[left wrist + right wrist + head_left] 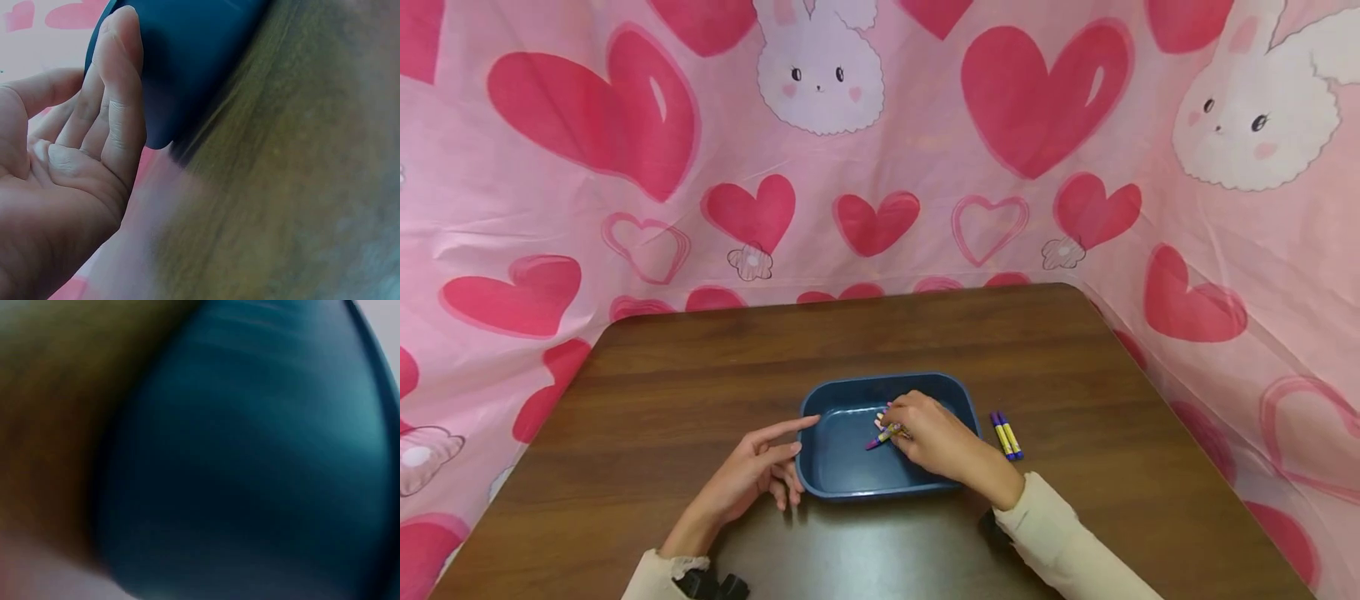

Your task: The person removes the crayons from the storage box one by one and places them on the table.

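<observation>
A dark blue rectangular tray (838,479) with raised walls rests on the table. My left hand (748,471) is at its left end, the index finger reaching to the rim and the thumb close below; the left wrist view has its fingers (122,81) stretched out against the tray wall (187,56). Over the right half of the tray, my right hand (932,433) points downward and grips several crayons (883,437). One has a purple tip and yellow wrapper; pale and pink tips show beside the fingers. The palm hides the rest. Only the blurred tray (250,456) fills the right wrist view.
Two purple crayons with yellow wrappers (1007,435) lie side by side on the table, right of the tray. The brown wooden table (715,375) has rounded back corners. A pink cloth with hearts and rabbits (880,158) hangs behind it and along both sides.
</observation>
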`<state>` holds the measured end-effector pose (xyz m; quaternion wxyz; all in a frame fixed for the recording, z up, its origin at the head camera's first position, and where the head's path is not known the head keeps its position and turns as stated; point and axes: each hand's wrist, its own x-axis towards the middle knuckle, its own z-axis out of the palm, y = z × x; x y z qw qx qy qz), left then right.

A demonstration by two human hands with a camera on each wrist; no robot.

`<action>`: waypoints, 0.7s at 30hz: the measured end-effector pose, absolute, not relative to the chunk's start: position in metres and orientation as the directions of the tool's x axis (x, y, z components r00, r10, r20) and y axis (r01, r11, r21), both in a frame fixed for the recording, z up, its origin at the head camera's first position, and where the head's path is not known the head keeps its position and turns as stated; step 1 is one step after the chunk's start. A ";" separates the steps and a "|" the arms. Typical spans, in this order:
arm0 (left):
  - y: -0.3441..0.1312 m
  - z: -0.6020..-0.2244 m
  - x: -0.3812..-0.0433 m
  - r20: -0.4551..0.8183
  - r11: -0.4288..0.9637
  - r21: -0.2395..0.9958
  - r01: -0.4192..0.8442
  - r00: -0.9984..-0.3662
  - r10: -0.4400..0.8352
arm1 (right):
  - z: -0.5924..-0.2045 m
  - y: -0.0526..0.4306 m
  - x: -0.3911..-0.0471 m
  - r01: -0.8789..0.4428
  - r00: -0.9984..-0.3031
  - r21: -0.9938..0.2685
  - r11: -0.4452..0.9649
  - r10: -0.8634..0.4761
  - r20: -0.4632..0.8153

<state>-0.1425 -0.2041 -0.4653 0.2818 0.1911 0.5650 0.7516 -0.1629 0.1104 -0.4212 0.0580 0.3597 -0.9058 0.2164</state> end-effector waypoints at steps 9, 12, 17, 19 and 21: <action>-0.203 -0.467 -0.139 0.007 -0.229 0.957 -0.178 -0.775 0.632 | -0.441 0.108 -0.164 -0.677 -0.736 -0.285 0.679 -0.611 0.292; -0.204 -0.465 -0.139 0.001 -0.222 0.958 -0.179 -0.776 0.631 | -0.441 0.106 -0.165 -0.677 -0.733 -0.248 0.693 -0.609 0.303; -0.205 -0.464 -0.142 -0.021 -0.199 0.962 -0.187 -0.777 0.629 | -0.442 0.105 -0.168 -0.669 -0.740 -0.260 0.696 -0.590 0.323; -0.204 -0.465 -0.143 -0.024 -0.195 0.963 -0.186 -0.779 0.627 | -0.443 0.105 -0.169 -0.673 -0.736 -0.270 0.689 -0.588 0.336; -0.204 -0.465 -0.144 -0.029 -0.189 0.964 -0.187 -0.780 0.625 | -0.444 0.105 -0.170 -0.680 -0.729 -0.264 0.684 -0.590 0.347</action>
